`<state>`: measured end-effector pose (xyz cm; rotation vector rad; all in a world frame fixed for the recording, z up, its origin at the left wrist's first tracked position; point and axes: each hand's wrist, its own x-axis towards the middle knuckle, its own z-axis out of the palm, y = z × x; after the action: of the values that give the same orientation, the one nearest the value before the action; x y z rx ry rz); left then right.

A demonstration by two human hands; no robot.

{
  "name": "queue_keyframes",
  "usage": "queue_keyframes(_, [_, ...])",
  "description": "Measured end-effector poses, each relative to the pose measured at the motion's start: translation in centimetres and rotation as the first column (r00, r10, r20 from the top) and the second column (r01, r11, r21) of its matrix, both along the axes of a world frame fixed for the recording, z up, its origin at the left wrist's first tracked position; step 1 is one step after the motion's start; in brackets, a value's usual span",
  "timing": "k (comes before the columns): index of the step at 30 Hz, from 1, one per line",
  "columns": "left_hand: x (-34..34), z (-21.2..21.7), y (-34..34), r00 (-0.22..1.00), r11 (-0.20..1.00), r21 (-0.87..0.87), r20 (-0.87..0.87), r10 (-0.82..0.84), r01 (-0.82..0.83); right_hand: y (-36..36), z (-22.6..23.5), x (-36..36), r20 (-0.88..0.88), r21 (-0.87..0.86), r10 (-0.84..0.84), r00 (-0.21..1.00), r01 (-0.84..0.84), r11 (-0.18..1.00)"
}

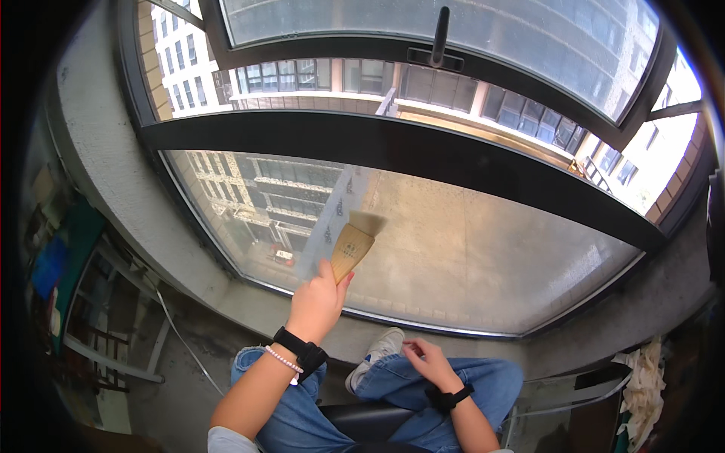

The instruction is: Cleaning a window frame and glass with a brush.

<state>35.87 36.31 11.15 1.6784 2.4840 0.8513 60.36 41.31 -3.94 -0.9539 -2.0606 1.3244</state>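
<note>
Bending my right hand [430, 362] above my jeans [491, 380], I cannot tell whether its fingers meet. My left hand [314, 303] has its fingers clamped on a wooden brush [353, 248], bristle-end up before the hazy lower windowpane [468, 249] in its black frame [393, 146]. Beyond stand windowed buildings [332, 79].

A wooden-handled brush [353, 251] is gripped in the left hand [315, 303], its bristles [367, 222] directed past the fingertips toward the lower window pane [483, 249]; beyond these fingers, it is bounded by a dark crossbar [400, 147]. The right hand [433, 365] is rested on jeans [489, 374], a white shoe [387, 344] just beside its fingers.
</note>
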Motion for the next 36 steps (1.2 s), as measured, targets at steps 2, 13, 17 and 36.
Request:
queue_keyframes(2, [0.5,-0.4,-0.1,1.000,1.000,-0.022,0.004,-0.010,0.010,0.2,0.0,-0.2,-0.022,-0.028,-0.056,0.998,0.055,0.998])
queue_keyframes(13, [2.4,-1.8,-0.7,0.873,0.824,-0.287,0.173,-0.457,0.488,-0.2,0.3,-0.7,0.106,-0.011,0.093,0.990,-0.092,0.996])
queue_keyframes(17, [2.1,-0.1,0.6,0.950,0.952,0.061,0.074,-0.304,0.300,-0.2,-0.4,-0.9,0.120,0.009,0.095,0.988,-0.097,0.995])
queue_keyframes(36, [0.2,-0.1,-0.2,0.972,0.949,0.260,0.105,-0.210,0.177,-0.1,-0.6,-0.8,0.224,0.019,0.124,0.967,-0.132,0.991])
